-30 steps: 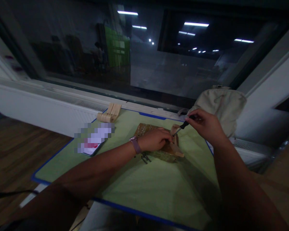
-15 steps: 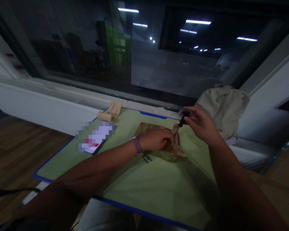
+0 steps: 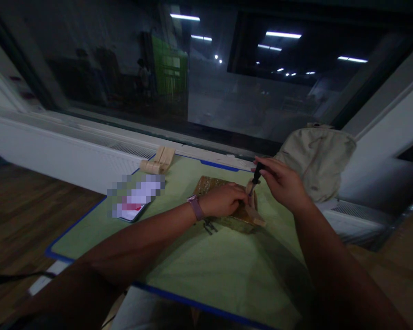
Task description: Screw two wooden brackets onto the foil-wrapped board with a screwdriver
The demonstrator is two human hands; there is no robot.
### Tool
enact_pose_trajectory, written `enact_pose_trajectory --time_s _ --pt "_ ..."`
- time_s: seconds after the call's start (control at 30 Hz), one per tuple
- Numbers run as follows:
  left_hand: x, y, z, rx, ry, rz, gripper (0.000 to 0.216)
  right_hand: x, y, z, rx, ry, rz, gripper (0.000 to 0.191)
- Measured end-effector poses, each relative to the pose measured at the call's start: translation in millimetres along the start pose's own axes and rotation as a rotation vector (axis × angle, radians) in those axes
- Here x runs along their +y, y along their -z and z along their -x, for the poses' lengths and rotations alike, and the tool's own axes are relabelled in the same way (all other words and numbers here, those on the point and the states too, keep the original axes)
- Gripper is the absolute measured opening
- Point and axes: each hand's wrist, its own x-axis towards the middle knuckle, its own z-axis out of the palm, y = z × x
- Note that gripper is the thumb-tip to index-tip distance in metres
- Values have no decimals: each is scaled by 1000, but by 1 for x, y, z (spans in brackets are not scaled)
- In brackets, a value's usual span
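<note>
My right hand grips the black handle of a screwdriver, which points steeply down. Its tip meets a light wooden piece lying on a block wrapped in shiny brown tape. My left hand, with a watch on its wrist, rests across the block. Its fingers are closed at the wooden piece, close beside the screwdriver tip; whether they also pinch a screw is hidden. Several small dark screws lie near the block, below my left wrist.
The green tabletop has a blue edge. A phone with a blurred screen lies at left, and pale wooden pieces stand at the back. A beige backpack leans by the window, above a radiator.
My right hand has turned and shifted its hold on the screwdriver, whose handle now stands more upright. My left hand and the block stay in place.
</note>
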Motion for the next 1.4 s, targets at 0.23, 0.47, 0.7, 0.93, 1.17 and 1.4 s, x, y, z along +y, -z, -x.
enact_pose_trajectory --time_s 0.23,0.47,0.7,0.93,1.17,1.4 --pt "2 2 2 -1 -10 27 37 13 20 4 -20 -223 74 28" --pt "1 -1 2 24 22 30 40 -27 40 0 -187 -212 235 14" --pt "1 -1 3 37 -5 22 43 -34 19 -4 -213 -217 458 31" --pt "-1 -1 3 31 -15 22 42 -17 8 -1 -100 -253 171 46" --pt "-3 -3 4 54 -55 47 42 9 -25 1 95 -302 -692 46" --pt "-2 -2 5 47 -45 57 37 10 -38 2 244 -513 -727 44"
